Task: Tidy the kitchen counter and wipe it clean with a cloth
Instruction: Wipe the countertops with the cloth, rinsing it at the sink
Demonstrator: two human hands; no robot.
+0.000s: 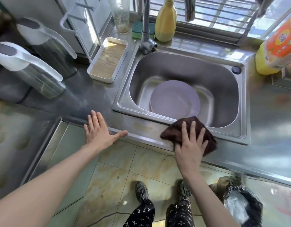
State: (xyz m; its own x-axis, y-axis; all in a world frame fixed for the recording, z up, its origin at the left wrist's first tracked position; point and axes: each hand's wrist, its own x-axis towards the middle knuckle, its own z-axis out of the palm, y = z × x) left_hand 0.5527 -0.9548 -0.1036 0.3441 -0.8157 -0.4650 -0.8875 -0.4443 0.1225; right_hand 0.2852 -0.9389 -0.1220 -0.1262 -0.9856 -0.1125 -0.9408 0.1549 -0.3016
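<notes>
right hand (pixel 189 145) flat on cloth (pixel 208 136)

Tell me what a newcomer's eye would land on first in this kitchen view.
First, the right hand pressing a dark brown cloth flat on the sink's front rim, with the left hand spread on the counter edge beside it. Next, the pale purple plate lying in the steel sink, then the yellow bottle behind the tap by the window.
</notes>
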